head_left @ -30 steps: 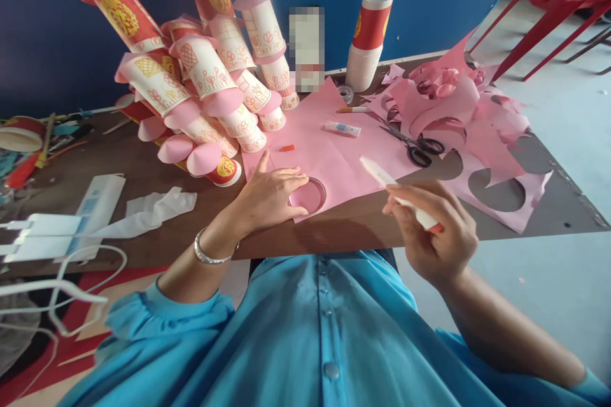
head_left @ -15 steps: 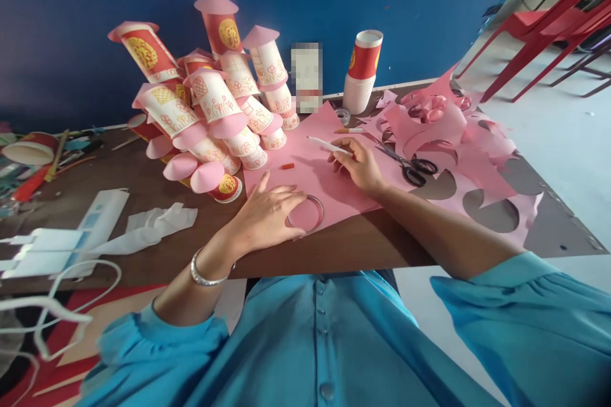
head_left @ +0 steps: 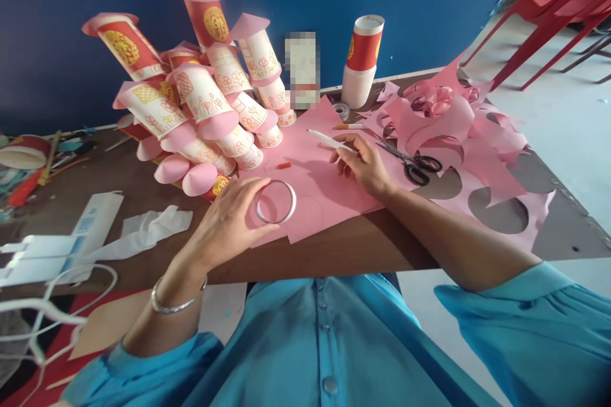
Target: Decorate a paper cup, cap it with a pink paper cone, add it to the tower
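Note:
My left hand (head_left: 231,213) grips a thin white ring (head_left: 292,205) between thumb and fingers, tilted over the near left part of a pink paper sheet (head_left: 305,172). A faint curved line shows on the sheet to the right of the ring. In my right hand (head_left: 365,165) is a slim white felt-tip pen (head_left: 327,138), its tip pointing left and away from me. A small orange-red cap (head_left: 283,165) lies on the sheet between my hands. Beside my right wrist rest black-handled scissors (head_left: 420,168), partly on pink scraps.
Paper-cup towers with pink cone roofs (head_left: 200,98) stand at the back left. A cup stack (head_left: 361,63) is against the blue wall, near a tape roll (head_left: 340,109). Cut pink scraps (head_left: 491,165) cover the right side. White packaging (head_left: 95,229) and cables lie left.
My left hand has moved left and lifted the ring off the sheet, tilting it. My right hand keeps the pen in nearly the same place. The view has shifted slightly.

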`<action>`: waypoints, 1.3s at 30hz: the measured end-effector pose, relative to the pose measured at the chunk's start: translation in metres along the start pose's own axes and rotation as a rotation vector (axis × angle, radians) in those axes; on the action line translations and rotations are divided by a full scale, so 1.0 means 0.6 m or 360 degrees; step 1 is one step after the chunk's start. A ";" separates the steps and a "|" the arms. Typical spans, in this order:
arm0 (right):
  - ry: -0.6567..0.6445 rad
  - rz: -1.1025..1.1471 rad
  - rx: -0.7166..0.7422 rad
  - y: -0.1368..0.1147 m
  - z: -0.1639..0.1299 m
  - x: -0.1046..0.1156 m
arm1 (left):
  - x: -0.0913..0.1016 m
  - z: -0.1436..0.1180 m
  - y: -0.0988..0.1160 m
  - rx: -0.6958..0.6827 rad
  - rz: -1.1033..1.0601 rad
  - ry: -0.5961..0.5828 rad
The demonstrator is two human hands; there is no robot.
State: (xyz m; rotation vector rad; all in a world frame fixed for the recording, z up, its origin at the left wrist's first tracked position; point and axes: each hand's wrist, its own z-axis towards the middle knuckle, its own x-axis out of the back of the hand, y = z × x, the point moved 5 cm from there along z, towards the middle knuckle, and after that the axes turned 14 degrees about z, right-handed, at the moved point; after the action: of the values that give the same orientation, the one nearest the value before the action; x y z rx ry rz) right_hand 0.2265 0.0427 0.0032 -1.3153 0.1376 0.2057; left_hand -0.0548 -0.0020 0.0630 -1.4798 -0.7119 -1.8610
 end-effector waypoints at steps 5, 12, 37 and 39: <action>0.0029 0.0077 0.0018 -0.005 -0.001 0.004 | 0.002 -0.063 -0.059 0.0196 0.0101 -0.0087; 0.0037 0.0019 -0.0050 -0.002 -0.005 -0.002 | -0.002 -0.121 -0.075 0.0261 0.0094 -0.0140; 0.0088 0.0015 -0.0054 -0.007 -0.004 0.005 | -0.069 0.130 -0.008 0.0031 0.0573 -0.0161; 0.0080 -0.0002 -0.0015 -0.008 -0.003 0.007 | -0.085 0.150 -0.015 0.0042 0.0598 -0.0185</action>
State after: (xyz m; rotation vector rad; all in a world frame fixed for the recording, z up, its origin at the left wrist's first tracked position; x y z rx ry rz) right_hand 0.2320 0.0398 0.0065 -1.3305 0.1788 0.1724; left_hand 0.0025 0.0791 0.0326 -1.5893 -0.4688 -1.4871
